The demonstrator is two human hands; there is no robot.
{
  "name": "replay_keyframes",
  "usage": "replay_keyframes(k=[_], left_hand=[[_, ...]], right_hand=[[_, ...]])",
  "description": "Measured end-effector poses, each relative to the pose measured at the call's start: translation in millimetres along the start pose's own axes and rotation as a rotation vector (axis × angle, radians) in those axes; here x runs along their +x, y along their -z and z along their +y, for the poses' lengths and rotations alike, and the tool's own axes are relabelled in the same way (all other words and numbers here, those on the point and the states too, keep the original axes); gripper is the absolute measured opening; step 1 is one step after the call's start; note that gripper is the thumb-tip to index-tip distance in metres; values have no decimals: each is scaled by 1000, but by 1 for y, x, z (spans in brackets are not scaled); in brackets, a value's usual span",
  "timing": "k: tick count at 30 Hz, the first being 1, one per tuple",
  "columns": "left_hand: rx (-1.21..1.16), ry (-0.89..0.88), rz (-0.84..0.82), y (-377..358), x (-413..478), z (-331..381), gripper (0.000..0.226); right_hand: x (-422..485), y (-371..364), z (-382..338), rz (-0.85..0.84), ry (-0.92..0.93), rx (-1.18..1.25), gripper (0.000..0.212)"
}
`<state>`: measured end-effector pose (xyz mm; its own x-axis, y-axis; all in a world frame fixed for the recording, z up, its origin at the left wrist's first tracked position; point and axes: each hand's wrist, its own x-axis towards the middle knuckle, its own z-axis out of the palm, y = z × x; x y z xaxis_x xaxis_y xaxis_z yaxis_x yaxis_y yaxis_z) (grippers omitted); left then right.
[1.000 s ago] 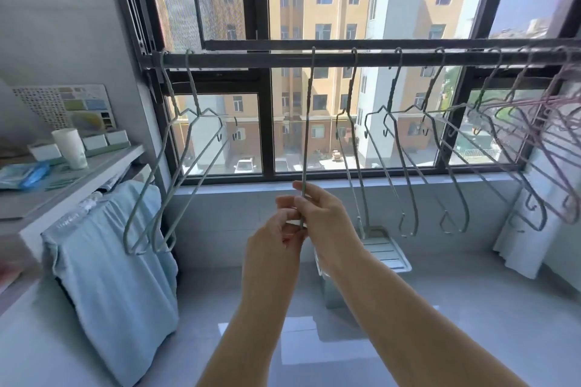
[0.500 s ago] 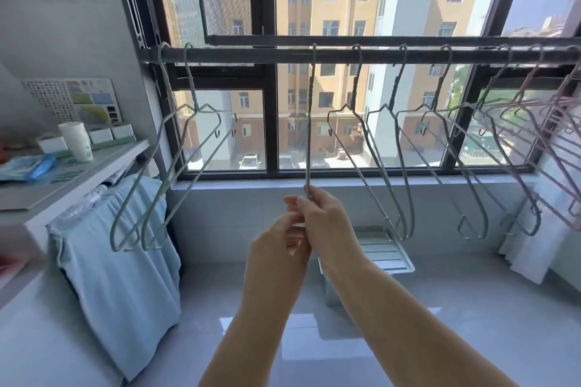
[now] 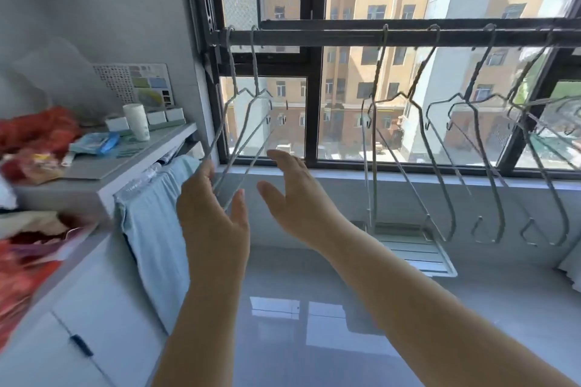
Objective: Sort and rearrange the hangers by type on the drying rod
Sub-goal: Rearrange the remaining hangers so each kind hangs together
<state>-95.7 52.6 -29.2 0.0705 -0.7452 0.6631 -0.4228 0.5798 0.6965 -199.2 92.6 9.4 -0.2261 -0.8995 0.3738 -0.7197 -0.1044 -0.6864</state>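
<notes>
L grip (image 3: 213,214) wide, fingers touching lower ends of 2 wire hangers (image 3: 248,135) on rod (image 3: 314,38); R grip (image 3: 295,195) wide, just beside them.

Bottom ends of the leftmost hangers (image 3: 233,72) behind the left hand (image 3: 213,220); blurred red clutter (image 3: 28,264), cut at the edge.

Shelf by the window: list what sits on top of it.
A white cup, a blue packet, small white boxes and a colour chart. Red cloth covers its left part, hiding anything beneath.
</notes>
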Motion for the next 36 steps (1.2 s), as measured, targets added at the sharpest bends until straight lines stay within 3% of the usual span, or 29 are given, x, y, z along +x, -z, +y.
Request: replay_keyframes(k=[5,11,15,28,32,36], left_hand=[[54,57,-239,11,2,-21,33],[-5,134,-321,14,2,-26,40],[-46,132,-280,12,2,-20,36],[-175,71,-387,-17,-17,11,39],[-179,84,-394,-18,-23,12,39],[-175,95,-403,-17,-26,12,36]], right_hand=[[30,-36,-12,-146,-211,274,44],[37,-52,-13,-31,-312,740,19],[35,-46,-5,25,-286,810,28],[13,1,19,124,-314,890,24],[10,3,24,133,-357,897,48],[8,2,25,116,-362,877,50]])
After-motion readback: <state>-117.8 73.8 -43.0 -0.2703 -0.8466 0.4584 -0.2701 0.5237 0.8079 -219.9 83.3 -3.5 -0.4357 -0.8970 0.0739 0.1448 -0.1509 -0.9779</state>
